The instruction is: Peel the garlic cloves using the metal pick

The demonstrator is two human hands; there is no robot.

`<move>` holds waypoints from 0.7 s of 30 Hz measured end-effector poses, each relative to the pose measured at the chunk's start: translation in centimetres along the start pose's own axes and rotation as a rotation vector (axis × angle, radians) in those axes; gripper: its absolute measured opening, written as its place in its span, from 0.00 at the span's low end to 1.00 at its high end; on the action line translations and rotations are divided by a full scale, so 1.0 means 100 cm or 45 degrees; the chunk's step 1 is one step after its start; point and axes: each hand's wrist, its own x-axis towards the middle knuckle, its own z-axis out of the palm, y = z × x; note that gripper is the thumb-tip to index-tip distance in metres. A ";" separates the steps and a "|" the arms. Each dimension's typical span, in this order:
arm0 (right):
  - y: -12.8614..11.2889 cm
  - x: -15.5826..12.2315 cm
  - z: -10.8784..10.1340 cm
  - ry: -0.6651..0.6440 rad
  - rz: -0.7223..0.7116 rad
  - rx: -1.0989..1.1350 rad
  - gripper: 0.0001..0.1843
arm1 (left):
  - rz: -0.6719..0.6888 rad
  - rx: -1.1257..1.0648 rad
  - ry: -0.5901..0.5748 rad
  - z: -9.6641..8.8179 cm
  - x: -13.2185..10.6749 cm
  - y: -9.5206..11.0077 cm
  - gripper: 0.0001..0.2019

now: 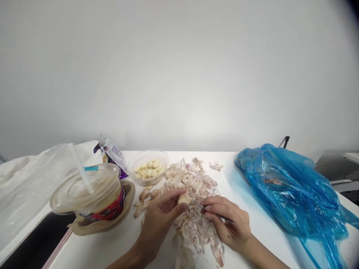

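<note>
My left hand (pixel 159 218) pinches a garlic clove (pixel 184 198) between thumb and fingers, just above a heap of papery garlic skins (pixel 193 179). My right hand (pixel 228 220) is closed round a thin metal tool (pixel 200 205), perhaps a small knife, whose tip touches the clove. Several unpeeled cloves (pixel 146 196) lie on the white table left of my left hand. Behind them stands a clear plastic bowl (pixel 140 158) holding several peeled cloves (pixel 149 168).
A lidded plastic drink cup (pixel 89 192) with a straw sits in a brown holder at the left, beside a dark tablet (pixel 33 243) and a snack packet (pixel 113 153). A crumpled blue plastic bag (pixel 291 186) fills the right side. White plastic sheeting (pixel 22 186) lies far left.
</note>
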 end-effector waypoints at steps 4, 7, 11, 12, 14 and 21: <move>0.006 -0.002 0.001 -0.092 0.025 -0.025 0.18 | 0.008 -0.008 0.000 0.000 0.000 -0.002 0.12; 0.007 -0.001 0.001 -0.098 0.030 -0.044 0.17 | 0.011 -0.011 -0.011 0.000 -0.001 -0.001 0.12; 0.007 0.000 0.002 -0.089 0.030 -0.037 0.17 | -0.014 -0.010 -0.031 0.000 -0.001 0.001 0.12; 0.007 0.000 0.002 -0.085 0.030 -0.034 0.17 | -0.017 -0.013 -0.035 0.000 -0.001 0.001 0.12; 0.007 0.000 0.002 -0.072 0.026 -0.032 0.16 | -0.024 -0.018 -0.040 0.000 -0.001 0.001 0.12; 0.006 0.000 0.001 -0.069 0.025 -0.060 0.16 | -0.019 -0.021 -0.040 0.001 -0.002 0.004 0.12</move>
